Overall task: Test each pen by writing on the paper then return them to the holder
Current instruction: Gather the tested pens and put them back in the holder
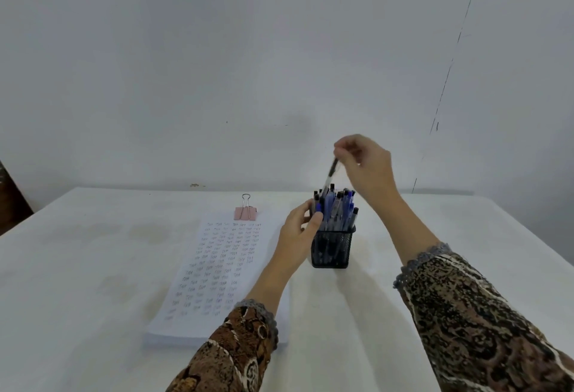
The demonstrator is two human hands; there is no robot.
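Note:
A black mesh pen holder stands on the table right of the paper, packed with several blue and black pens. My left hand grips the holder's upper left side, fingers among the pens. Above it my right hand pinches the top of one black-and-clear pen, which hangs tilted with its lower end just at the tops of the other pens. A stack of white paper lies left of the holder, covered with rows of small written marks.
A pink binder clip clamps the top edge of the paper stack. The white table runs back to a white wall. Patterned sleeves cover both forearms.

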